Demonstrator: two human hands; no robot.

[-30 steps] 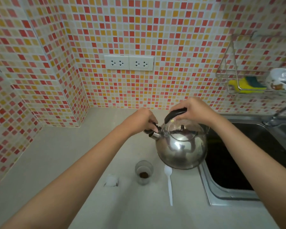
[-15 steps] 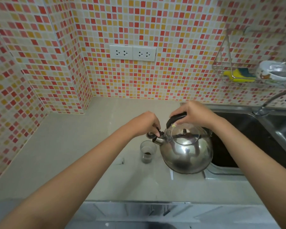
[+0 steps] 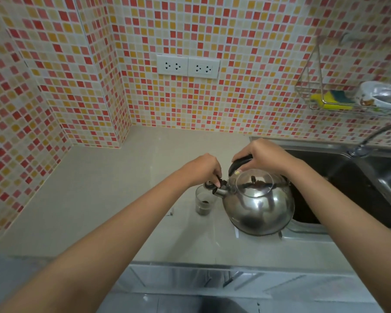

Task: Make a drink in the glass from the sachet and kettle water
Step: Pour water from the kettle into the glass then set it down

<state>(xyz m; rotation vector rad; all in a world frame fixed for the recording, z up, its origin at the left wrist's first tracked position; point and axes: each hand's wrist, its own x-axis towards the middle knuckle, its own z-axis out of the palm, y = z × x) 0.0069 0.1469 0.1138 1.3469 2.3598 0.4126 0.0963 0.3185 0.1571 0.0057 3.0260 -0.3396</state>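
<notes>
Steel kettle (image 3: pixel 258 204) tilted w/ spout over glass (image 3: pixel 205 203) on worktop (image 3: pixel 99 199). Right hand (image 3: pixel 261 155) wrapped round black handle; left hand (image 3: pixel 203 168) pinching spout cap (image 3: pixel 212 185). Dark powder in glass.

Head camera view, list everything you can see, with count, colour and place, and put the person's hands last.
Kettle: one, shiny steel with black handle, held over the counter edge by the sink.
Glass: one, clear, dark powder at the bottom, on the counter under the spout.
Counter: one, beige.
Sink: one, steel, right.
Tap: one, steel, behind the sink.
Sockets: two, white, on the tiled wall.
Wire rack: one, steel, upper right wall.
Sponge: one, yellow and green, in the rack.
Bowl: one, white, in the rack.
Left hand: on the spout cap.
Right hand: gripping the handle.
</notes>
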